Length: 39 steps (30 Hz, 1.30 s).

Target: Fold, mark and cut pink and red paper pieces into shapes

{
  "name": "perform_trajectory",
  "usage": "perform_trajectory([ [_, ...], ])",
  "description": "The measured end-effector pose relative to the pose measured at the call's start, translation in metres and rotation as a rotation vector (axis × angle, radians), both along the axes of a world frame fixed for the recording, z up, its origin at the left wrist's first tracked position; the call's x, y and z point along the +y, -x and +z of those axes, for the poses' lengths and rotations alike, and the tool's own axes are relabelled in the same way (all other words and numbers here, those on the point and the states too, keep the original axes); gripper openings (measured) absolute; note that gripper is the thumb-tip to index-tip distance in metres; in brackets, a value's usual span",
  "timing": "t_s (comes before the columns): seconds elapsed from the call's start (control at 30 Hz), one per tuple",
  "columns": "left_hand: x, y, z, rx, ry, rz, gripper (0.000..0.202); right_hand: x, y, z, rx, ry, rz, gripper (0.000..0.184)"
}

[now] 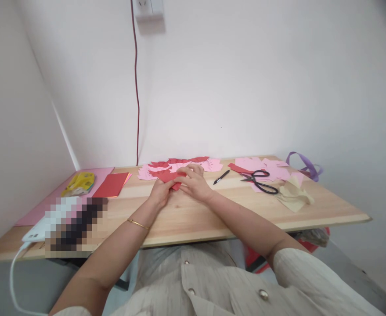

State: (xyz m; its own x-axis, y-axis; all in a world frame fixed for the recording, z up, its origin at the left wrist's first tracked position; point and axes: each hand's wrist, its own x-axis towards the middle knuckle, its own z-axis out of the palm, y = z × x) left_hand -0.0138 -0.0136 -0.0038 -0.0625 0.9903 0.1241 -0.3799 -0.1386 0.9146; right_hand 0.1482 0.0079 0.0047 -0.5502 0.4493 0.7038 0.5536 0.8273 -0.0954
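A small piece of red paper (168,176) is held over the wooden table between my two hands. My left hand (160,193) grips its lower left side, thumb on top. On its right, my right hand (195,183) has bent fingers at the paper's edge; whether they pinch it is hard to make out. Just behind the hands lie several cut pink paper pieces (214,165) and red paper pieces (199,159) with jagged edges. To the right of my right hand are a black pen (221,177) and black-handled scissors (260,182), lying partly open.
At the left lie a stack of red paper (111,185), a yellow packet (80,183), a white device (52,219) with a cable, and a blurred dark item. Pink scraps (276,169), crumpled beige paper (294,197) and a purple ribbon (306,164) lie right. A wall stands behind the table (186,219).
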Motion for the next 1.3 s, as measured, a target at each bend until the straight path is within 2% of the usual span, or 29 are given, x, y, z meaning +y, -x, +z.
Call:
perform_trajectory([
  [0.2,-0.004,0.0,0.004,-0.097,0.057,-0.069,0.031,0.007,-0.003,-0.002,0.028,0.081,0.073,0.02],
  [0.5,-0.002,0.002,0.004,-0.163,0.128,-0.115,0.028,0.011,-0.004,-0.006,-0.012,0.012,0.11,0.02],
  [0.63,-0.002,0.002,0.004,-0.195,0.149,-0.11,0.029,0.009,-0.002,-0.005,0.011,0.033,0.113,0.023],
  [0.93,-0.006,-0.005,0.004,-0.158,0.023,-0.096,0.022,0.004,0.007,-0.004,0.242,0.149,-0.04,0.028],
  [1.07,-0.008,-0.008,0.007,-0.157,-0.021,-0.096,0.013,0.005,0.006,-0.001,0.281,0.21,-0.05,0.027],
  [1.3,-0.009,-0.007,0.006,-0.084,-0.104,-0.111,0.017,0.003,0.007,0.002,0.293,0.235,-0.066,0.025],
])
